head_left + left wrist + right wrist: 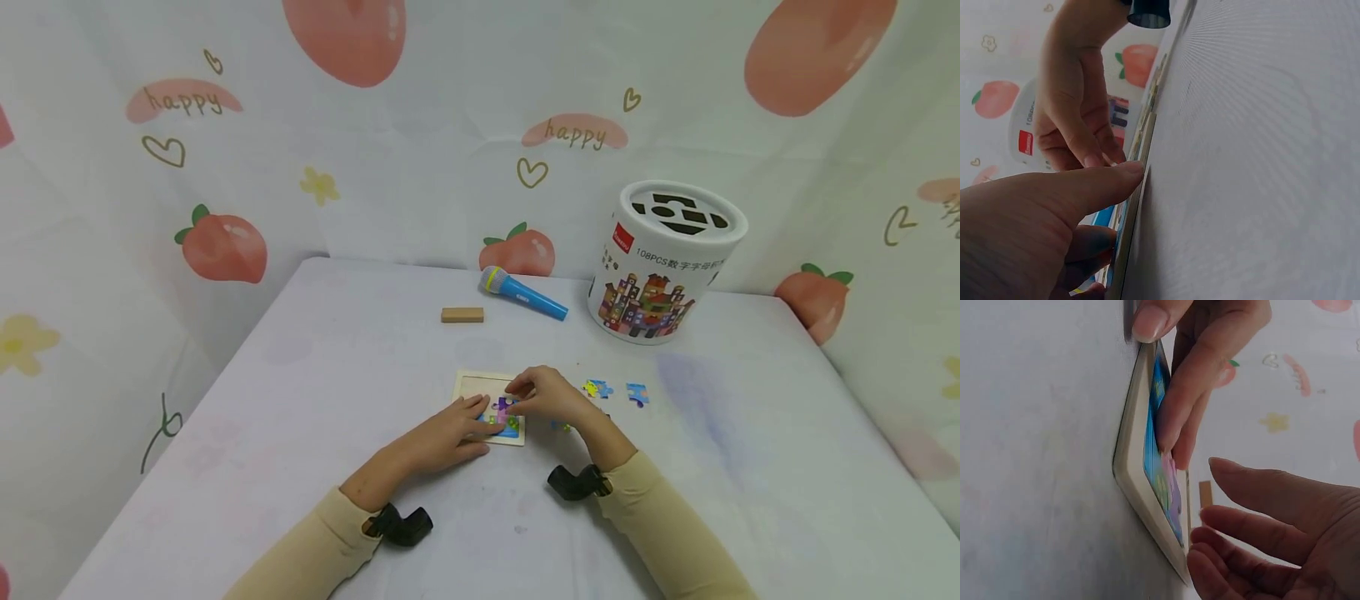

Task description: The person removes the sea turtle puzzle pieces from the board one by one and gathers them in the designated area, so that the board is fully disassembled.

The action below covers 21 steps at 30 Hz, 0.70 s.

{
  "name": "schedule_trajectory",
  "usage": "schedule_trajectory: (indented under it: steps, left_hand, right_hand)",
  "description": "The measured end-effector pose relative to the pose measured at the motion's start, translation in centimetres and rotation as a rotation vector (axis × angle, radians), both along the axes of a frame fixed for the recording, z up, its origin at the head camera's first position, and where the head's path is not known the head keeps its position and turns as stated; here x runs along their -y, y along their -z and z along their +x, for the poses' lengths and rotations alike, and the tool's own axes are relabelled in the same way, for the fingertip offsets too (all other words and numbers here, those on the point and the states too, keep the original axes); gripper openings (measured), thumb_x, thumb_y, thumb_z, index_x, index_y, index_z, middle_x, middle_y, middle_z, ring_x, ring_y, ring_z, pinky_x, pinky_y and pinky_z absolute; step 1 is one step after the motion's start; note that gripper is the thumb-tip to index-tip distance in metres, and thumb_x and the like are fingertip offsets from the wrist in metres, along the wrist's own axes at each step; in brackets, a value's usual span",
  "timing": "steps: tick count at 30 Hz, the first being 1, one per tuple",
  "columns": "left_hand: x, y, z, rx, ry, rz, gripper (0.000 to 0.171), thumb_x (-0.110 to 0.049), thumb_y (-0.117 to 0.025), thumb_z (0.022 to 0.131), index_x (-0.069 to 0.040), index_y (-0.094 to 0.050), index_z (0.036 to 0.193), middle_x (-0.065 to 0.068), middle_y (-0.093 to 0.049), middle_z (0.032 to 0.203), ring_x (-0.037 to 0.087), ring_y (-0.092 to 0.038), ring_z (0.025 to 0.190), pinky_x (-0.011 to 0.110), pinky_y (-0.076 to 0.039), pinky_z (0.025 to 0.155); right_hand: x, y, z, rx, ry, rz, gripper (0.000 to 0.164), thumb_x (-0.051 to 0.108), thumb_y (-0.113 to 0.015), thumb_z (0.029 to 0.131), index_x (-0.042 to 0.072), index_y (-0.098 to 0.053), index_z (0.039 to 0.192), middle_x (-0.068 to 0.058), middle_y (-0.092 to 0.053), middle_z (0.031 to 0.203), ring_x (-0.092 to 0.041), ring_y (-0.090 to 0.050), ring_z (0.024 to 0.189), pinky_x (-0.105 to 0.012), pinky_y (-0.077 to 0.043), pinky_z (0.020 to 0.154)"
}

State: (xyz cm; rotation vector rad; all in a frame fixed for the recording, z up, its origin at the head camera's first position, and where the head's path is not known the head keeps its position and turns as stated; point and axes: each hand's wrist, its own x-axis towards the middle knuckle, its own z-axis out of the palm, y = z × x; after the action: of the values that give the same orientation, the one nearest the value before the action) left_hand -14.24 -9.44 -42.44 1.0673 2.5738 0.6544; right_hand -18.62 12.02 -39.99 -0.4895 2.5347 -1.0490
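Observation:
A small wooden puzzle tray (465,380) lies flat on the table, with joined pieces (1169,481) in blue, pink, purple and green in its near part. My left hand (447,437) rests on it from the left; its extended fingers press the pieces, and the thumb (1125,178) touches the tray's near edge. Above the right side of the tray is my right hand (551,395), fingers loosely bent and thumb apart from them in the right wrist view. Nothing shows between those fingers. Part of the picture is hidden under both hands.
Loose puzzle pieces (598,388) lie right of the tray, another piece (637,394) beside them, and some are partly behind the right wrist. Farther back are a wooden block (462,315), a blue toy microphone (528,296) and a white bucket (660,267) near the patterned backdrop.

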Motion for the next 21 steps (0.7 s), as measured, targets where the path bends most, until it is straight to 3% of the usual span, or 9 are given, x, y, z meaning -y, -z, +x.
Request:
schedule_trajectory:
  steps: [8, 21]
  left_hand:
    - [0.03, 0.03, -0.03, 0.009, 0.018, 0.031, 0.038, -0.026, -0.055, 0.094, -0.013, -0.056, 0.13, 0.02, -0.029, 0.149, 0.033, -0.019, 0.143, 0.051, -0.026, 0.112]
    - [0.04, -0.06, 0.03, 0.018, 0.02, 0.025, 0.039, -0.026, -0.055, 0.094, -0.015, -0.055, 0.132, 0.021, -0.027, 0.15, 0.034, -0.019, 0.142, 0.05, -0.025, 0.112]
  right_hand:
    - [0.78, 0.3, -0.14, 0.04, 0.034, 0.022, 0.028, 0.016, -0.075, 0.079, 0.001, -0.069, 0.102, -0.006, -0.067, 0.093, -0.013, -0.056, 0.08, -0.025, -0.052, 0.074]
    - [0.95, 0.64, -0.11, 0.017, 0.039, 0.031, 0.02, 0.011, -0.071, 0.082, 0.001, -0.07, 0.099, -0.006, -0.068, 0.09, -0.012, -0.055, 0.076, -0.024, -0.05, 0.071]
